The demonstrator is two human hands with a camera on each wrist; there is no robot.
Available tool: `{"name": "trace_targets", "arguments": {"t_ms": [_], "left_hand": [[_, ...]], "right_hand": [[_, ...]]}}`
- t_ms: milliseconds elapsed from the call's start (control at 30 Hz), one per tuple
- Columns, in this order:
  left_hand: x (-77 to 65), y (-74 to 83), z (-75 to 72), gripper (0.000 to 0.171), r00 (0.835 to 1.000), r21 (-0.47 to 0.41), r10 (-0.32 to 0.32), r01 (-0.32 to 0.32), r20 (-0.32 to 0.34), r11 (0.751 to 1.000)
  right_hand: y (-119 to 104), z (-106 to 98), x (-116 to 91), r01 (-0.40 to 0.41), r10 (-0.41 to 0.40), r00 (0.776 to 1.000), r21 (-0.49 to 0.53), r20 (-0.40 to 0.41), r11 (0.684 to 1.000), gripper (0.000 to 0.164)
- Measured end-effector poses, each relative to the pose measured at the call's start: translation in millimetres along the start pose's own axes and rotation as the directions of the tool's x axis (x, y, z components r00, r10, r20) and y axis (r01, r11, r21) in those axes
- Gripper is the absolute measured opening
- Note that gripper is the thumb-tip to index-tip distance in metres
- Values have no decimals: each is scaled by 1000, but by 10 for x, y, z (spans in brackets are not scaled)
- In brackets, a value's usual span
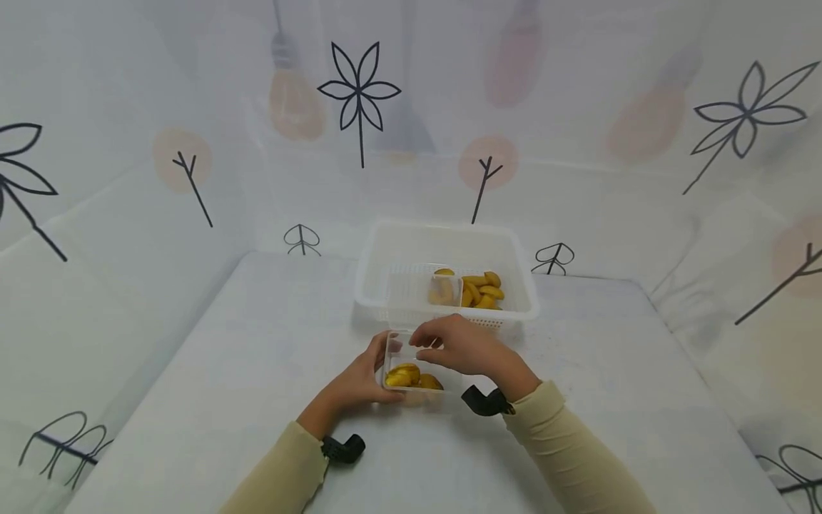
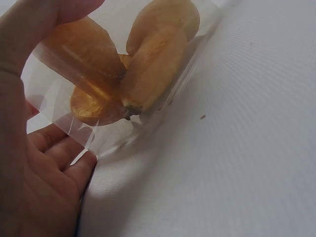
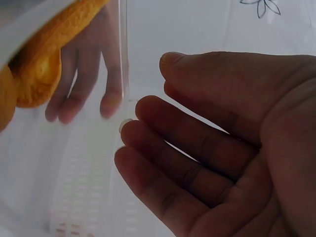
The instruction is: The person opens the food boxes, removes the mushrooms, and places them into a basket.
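Observation:
My left hand (image 1: 356, 380) grips the left side of a clear plastic box (image 1: 387, 360), thumb along the near edge and fingers round the far side. Several yellow-brown mushrooms (image 1: 403, 375) lie in the near part of the box. The left wrist view shows the mushrooms (image 2: 158, 54) through the clear wall, with fingertips against the plastic. Over the right part of the box hovers my right hand (image 1: 459, 348), fingers loosely bent and thumb apart. In the right wrist view nothing is between the fingers (image 3: 168, 182) and thumb, beside the box wall.
Behind the box stands a white perforated basket (image 1: 377, 260). Inside it are more mushrooms (image 1: 484, 291) on the right and another clear box (image 1: 449, 280) near the front. The white table (image 1: 289, 314) meets a patterned curtain (image 1: 411, 193) at the back.

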State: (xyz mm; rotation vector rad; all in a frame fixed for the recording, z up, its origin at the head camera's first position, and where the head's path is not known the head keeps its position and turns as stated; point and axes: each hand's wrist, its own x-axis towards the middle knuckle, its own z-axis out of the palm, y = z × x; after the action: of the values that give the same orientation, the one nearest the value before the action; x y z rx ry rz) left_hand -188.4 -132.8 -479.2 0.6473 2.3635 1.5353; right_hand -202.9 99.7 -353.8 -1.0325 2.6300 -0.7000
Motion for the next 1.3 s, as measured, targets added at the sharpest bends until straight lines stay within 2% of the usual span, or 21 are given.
{"name": "trace_targets", "arguments": {"t_ms": [267,600,700,933,1133,1300], "left_hand": [[9,-34,-12,106,1000,-4,23,-23,9,1000],[7,-4,-18,107,999,-14,43,-42,15,999],[1,-3,-15,106,999,-5,52,-52,11,999],[-8,-2,-6,106,1000,20,29,-28,-7,999],[-2,-35,-6,107,999,29,53,-53,-10,998],[13,-54,-11,107,999,25,45,-45,-6,999]], "right_hand": [[-77,126,94,78,-75,994,-37,76,996,21],[-101,228,180,138,-137,978,5,155,990,18],[-104,251,193,142,-142,975,15,168,990,15],[-103,306,236,147,-147,970,12,192,989,14],[-91,323,257,172,-178,960,45,216,984,11],[-54,331,254,204,-209,954,43,213,978,11]]}}
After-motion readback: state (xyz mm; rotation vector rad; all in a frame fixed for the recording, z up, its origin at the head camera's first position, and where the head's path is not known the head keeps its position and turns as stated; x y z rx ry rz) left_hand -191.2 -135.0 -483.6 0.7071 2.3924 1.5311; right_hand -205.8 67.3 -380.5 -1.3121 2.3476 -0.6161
